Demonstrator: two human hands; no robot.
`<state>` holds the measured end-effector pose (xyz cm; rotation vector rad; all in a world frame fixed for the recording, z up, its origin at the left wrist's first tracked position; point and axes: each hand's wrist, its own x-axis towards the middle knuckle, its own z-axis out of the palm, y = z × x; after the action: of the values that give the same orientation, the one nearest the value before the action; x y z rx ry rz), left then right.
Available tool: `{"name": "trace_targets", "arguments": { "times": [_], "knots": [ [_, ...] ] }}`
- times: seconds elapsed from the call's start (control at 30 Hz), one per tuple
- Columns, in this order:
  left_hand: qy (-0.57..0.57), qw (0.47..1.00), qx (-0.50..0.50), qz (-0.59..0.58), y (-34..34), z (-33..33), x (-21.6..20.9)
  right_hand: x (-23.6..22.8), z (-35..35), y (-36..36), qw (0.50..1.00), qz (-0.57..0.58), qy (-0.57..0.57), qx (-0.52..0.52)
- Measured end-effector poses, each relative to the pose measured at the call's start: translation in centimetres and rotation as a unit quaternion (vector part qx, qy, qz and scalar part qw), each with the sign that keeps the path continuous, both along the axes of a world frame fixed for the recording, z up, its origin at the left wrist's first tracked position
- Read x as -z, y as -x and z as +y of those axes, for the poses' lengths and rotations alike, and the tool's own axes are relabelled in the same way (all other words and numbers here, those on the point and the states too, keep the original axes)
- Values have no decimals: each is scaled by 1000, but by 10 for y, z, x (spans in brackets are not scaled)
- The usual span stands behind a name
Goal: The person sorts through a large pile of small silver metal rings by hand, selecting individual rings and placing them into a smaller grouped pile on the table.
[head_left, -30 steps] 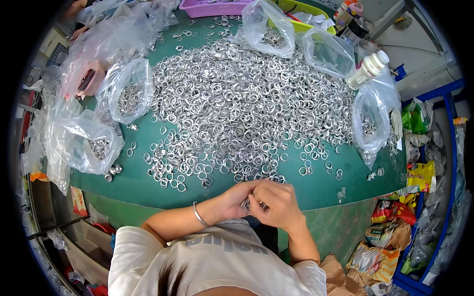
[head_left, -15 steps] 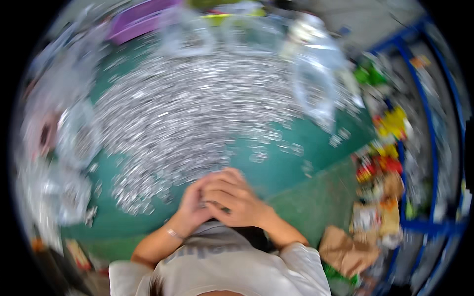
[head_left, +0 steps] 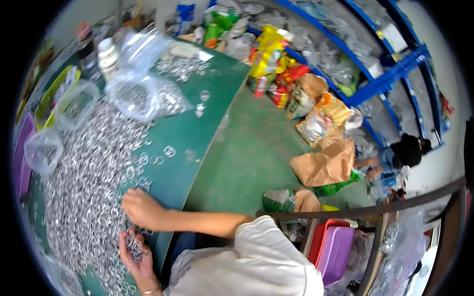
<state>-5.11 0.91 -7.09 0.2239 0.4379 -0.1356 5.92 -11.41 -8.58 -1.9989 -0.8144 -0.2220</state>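
Note:
A wide heap of small silvery metal rings covers the green table. By the near edge of the heap, my left hand, with a bracelet at its wrist, is cupped around several of the rings, which show in the palm. Just beyond it, my right hand is over the edge of the heap, back of the hand up and fingers curled in. What those fingers hold, if anything, is hidden. Loose rings lie scattered beside the right hand.
Clear plastic bags of rings, a white bottle and a purple tub stand around the heap. Filled sacks and a brown paper bag line the floor below blue shelving. Another person is at the far right.
The view has swung to the right, bringing shelving and another person in. My hands, clasped together before, are now apart, the left one with rings in its palm.

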Motion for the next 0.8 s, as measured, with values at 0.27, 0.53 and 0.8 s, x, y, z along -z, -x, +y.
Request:
{"name": "trace_targets", "arguments": {
  "times": [0.27,0.53,0.8],
  "knots": [
    [-63,997,28,30,10,-2,-25,-30,-28,-23,628,634,-436,-115],
    [-3,999,47,-4,22,-4,-16,-40,-18,-4,992,41,100,-71],
    [-28,998,52,-24,23,-7,-19,-36,-5,-5,977,43,206,-44]
  ]
}}
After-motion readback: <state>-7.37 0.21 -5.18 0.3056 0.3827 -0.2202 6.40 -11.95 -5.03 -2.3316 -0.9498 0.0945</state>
